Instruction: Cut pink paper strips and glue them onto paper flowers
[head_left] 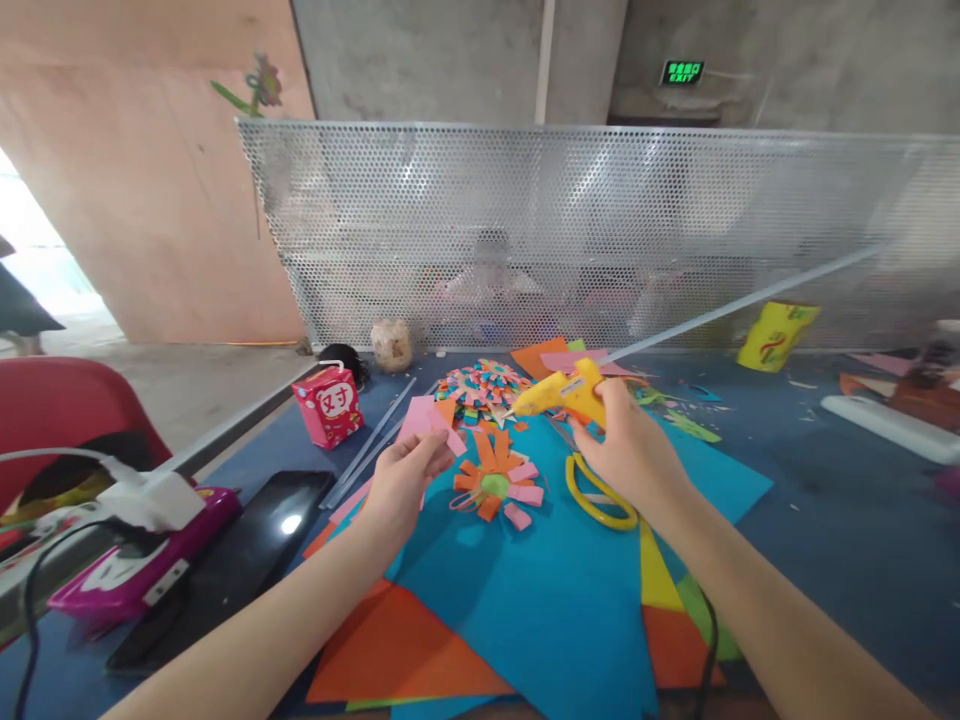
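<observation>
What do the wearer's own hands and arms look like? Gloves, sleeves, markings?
Left hand and right hand are ungloved, with slim fingers. Left forearm and right forearm are bare as far as the frame shows: no sleeves, watch or bracelet visible. No obvious markings; nail detail is too small to tell.
</observation>
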